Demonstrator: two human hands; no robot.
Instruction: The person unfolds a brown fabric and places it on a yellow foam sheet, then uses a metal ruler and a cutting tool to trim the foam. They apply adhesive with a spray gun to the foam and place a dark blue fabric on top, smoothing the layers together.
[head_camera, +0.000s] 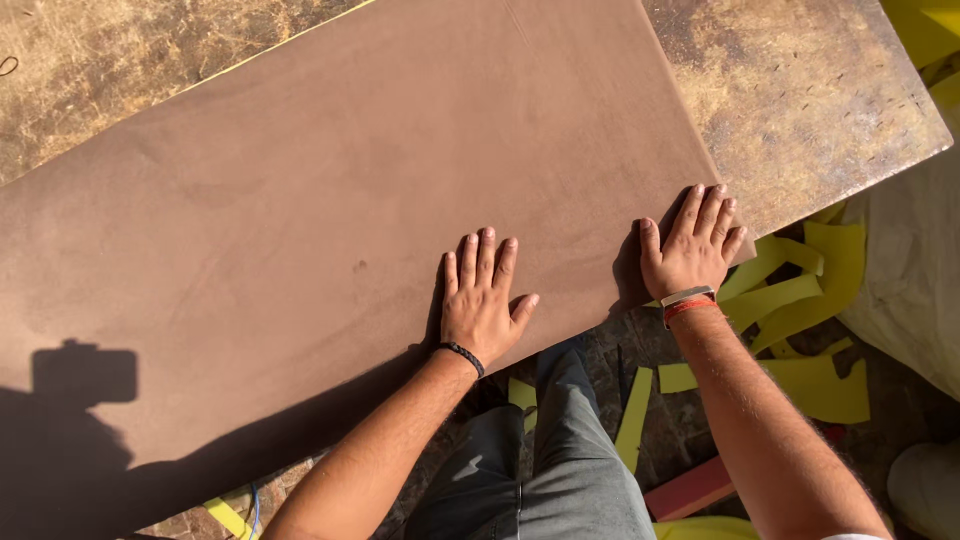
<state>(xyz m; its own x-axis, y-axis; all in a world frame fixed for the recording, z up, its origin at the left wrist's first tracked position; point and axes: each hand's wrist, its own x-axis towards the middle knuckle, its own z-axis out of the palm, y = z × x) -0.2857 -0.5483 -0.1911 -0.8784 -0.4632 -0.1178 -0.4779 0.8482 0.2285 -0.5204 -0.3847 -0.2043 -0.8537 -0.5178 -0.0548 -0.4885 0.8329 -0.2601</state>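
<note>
Hard, warm sunlight floods the scene from behind and to the right of the person, so crisp dark shadows fall leftward: one sits just beside each hand on the brown sheet (330, 200), and a large shadow of a head with a boxy camera darkens the lower left corner. The sheet reads evenly lit with a soft matte sheen and no harsh glare, while the worn counter (820, 90) glows golden and the white fabric (910, 270) at the right edge looks nearly washed out. Focus is sharp throughout, with no visible motion blur and only slight wide-angle stretching toward the edges.
</note>
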